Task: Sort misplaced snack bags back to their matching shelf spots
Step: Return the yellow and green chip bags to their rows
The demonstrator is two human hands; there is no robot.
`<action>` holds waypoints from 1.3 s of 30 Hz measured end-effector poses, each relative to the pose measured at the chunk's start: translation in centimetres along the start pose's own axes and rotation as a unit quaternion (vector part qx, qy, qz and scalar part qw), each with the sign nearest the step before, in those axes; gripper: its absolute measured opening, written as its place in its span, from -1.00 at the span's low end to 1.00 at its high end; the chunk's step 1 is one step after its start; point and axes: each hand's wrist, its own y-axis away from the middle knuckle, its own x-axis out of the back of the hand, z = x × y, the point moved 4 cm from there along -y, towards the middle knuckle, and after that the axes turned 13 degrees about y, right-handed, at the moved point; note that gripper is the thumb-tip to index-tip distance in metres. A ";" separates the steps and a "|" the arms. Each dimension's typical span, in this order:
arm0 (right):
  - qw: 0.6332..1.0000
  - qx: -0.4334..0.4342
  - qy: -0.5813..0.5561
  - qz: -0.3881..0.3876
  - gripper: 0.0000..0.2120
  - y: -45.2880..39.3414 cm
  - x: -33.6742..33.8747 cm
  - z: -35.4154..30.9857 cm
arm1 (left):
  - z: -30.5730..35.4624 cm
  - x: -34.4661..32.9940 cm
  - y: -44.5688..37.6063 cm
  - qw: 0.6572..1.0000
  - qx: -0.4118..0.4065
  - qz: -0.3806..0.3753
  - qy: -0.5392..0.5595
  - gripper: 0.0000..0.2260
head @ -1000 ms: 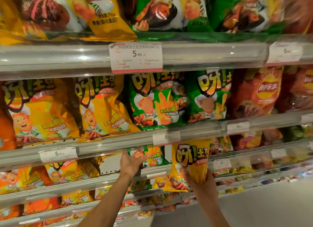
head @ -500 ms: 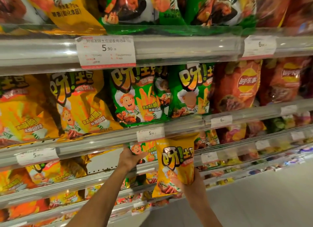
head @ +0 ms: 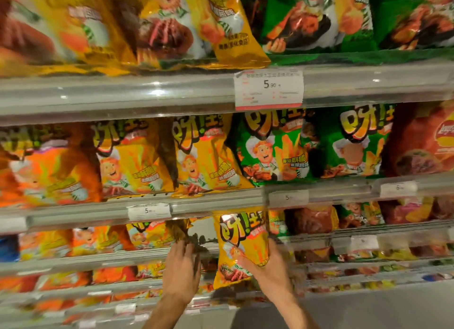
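A glossy yellow foil snack bag [head: 242,245] is held upright in the right hand's [head: 266,271] grip, in front of the third shelf. The left hand [head: 183,267] is spread against that shelf's gap [head: 204,233]. Carrying appears under way; insertion among the matching yellow bags [head: 204,156] seems needed next.
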 end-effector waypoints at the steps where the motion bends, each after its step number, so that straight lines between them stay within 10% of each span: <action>1: 1.000 0.005 0.013 -0.004 -0.12 -0.6 -1.0 -0.8 | -0.6 0.2 0.2 1.000 -0.012 -0.017 -0.007 -0.56; 10: 0.991 0.023 0.085 0.101 -0.06 -6.4 -5.9 -6.5 | -3.9 1.1 0.8 0.994 -0.084 -0.069 -0.002 -0.49; 28: 0.929 0.005 0.369 -0.030 0.03 -6.7 -8.9 -3.8 | -3.5 1.2 0.7 0.998 -0.041 -0.034 0.044 -0.51; 39: 0.978 0.076 0.194 0.007 -0.39 -4.3 -3.6 -0.9 | 1.7 0.2 1.0 0.991 0.029 0.078 0.102 -0.65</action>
